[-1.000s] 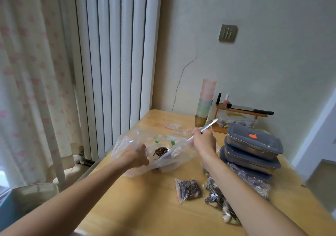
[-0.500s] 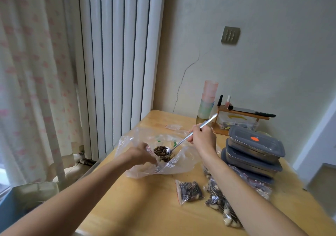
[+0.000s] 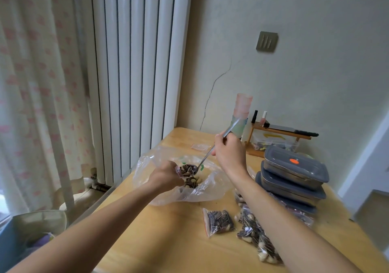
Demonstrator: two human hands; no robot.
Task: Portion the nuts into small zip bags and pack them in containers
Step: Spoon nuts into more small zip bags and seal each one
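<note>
The left hand point(image 3: 166, 176) was curled round a small clear zip bag point(image 3: 178, 171), pinching it by the mouth so the opening faced up over the large crumpled clear plastic bag of mixed nuts and striped seeds point(image 3: 183, 180) at the middle of the pale wooden table point(image 3: 160, 241). Held there, anything that missed would likely have dropped back into the bulk bag rather than onto the wood. The right hand point(image 3: 229, 152) was closed on the long thin handle of a silver metal spoon point(image 3: 207, 155), gripping it about halfway up, with the handle slanting up and far-right. The bowl of the spoon, heaped with seeds, sat right at the small bag's mouth; whether it touched the plastic could not be told.

Nearer and to the right lay one filled small zip bag of dark striped seeds point(image 3: 219, 222) and, just beside it, a pile of more filled bags point(image 3: 256, 239) partly hidden by the right forearm. Further right stood a stack of grey lidded rectangular containers point(image 3: 294, 178), lids on, probably kept close for packing once enough portions were done.
</note>
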